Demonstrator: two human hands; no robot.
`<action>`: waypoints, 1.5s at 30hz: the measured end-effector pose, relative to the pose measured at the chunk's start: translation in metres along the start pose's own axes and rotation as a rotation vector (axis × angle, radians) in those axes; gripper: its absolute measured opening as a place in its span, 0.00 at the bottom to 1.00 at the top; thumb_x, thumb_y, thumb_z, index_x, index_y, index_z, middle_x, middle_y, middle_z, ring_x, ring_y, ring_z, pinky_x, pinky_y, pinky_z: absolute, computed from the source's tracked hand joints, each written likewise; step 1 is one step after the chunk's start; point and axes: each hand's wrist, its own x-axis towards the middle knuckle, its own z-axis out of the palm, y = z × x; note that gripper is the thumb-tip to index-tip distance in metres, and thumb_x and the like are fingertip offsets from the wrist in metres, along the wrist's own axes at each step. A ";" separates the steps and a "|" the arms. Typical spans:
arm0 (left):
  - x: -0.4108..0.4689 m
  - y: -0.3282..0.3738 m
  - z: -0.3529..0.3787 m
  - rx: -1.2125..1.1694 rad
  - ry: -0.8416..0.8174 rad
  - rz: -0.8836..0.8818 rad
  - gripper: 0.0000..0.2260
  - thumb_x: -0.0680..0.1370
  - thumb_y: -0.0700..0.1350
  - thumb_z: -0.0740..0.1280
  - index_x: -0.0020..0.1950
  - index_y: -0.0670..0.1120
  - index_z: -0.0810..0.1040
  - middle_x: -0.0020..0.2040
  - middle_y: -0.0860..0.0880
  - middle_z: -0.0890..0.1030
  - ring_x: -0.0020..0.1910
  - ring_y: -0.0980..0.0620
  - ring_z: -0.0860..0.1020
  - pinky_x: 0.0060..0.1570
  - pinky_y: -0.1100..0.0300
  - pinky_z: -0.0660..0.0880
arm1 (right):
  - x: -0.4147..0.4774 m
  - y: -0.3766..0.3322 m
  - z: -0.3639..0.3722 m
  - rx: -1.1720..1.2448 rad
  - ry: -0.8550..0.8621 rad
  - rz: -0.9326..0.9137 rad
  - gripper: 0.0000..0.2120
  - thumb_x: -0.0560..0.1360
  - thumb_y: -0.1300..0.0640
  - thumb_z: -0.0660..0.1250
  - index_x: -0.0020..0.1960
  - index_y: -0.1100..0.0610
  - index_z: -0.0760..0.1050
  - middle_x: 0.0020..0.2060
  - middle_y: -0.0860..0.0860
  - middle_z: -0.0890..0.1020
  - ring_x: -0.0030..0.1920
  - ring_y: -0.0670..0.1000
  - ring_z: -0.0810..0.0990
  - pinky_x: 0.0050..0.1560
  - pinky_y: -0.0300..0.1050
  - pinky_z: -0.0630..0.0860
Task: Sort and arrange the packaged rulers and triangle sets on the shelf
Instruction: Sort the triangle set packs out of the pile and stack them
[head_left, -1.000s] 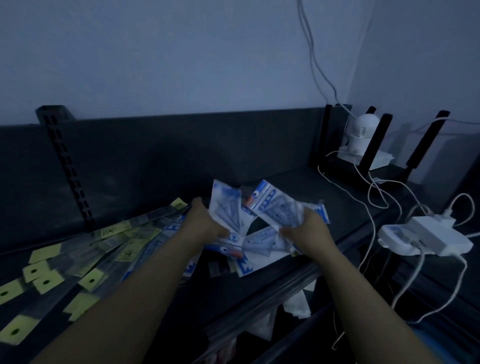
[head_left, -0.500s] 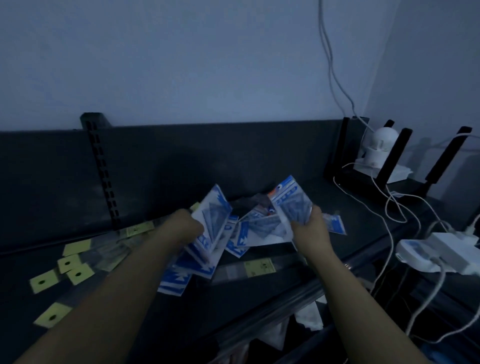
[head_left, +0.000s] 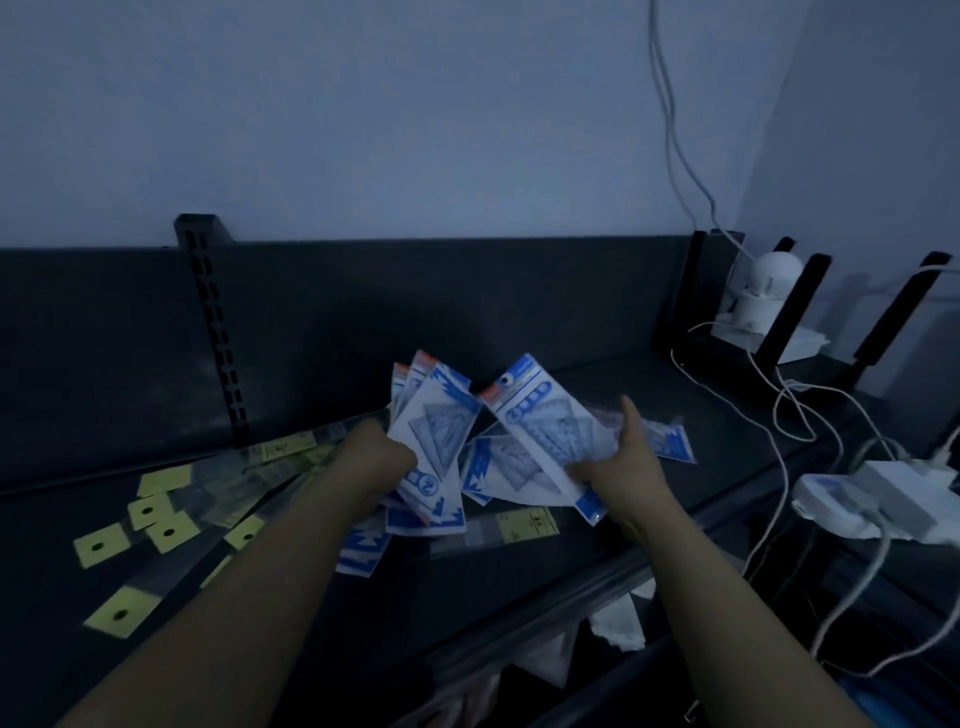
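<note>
My left hand (head_left: 376, 462) grips a fanned stack of triangle-set packets (head_left: 436, 441), held upright, I judge, to square them. At its three o'clock my right hand (head_left: 628, 462) pinches another packet (head_left: 540, 436). Loose packets (head_left: 672, 447) lie beneath on the shelf (head_left: 649, 384), and packaged rulers (head_left: 208, 499) spread toward nine o'clock.

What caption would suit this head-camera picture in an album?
Left hand and right hand each hold triangle-set packets over a dark shelf; rulers lie alongside.

Circled 2 on triangle-set packet (head_left: 435, 447); rest blurred.
</note>
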 end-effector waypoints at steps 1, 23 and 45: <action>-0.003 0.002 0.000 -0.040 -0.013 -0.005 0.04 0.74 0.33 0.65 0.47 0.40 0.74 0.44 0.39 0.77 0.41 0.43 0.77 0.39 0.54 0.77 | -0.002 -0.001 0.000 0.021 0.040 -0.007 0.39 0.71 0.72 0.68 0.75 0.50 0.56 0.64 0.52 0.70 0.55 0.51 0.74 0.45 0.43 0.75; -0.054 -0.031 -0.071 -0.436 0.138 0.047 0.11 0.80 0.38 0.63 0.62 0.41 0.70 0.53 0.43 0.77 0.42 0.49 0.76 0.38 0.55 0.75 | -0.034 -0.020 0.130 0.053 -0.295 -0.052 0.16 0.69 0.55 0.76 0.50 0.57 0.73 0.45 0.51 0.81 0.41 0.48 0.81 0.32 0.37 0.77; -0.213 -0.195 -0.372 -0.215 0.714 -0.021 0.13 0.75 0.40 0.69 0.58 0.45 0.72 0.48 0.46 0.81 0.40 0.49 0.82 0.35 0.57 0.78 | -0.253 -0.088 0.420 -0.023 -0.726 -0.227 0.14 0.69 0.53 0.74 0.49 0.57 0.74 0.45 0.52 0.82 0.42 0.49 0.82 0.35 0.45 0.79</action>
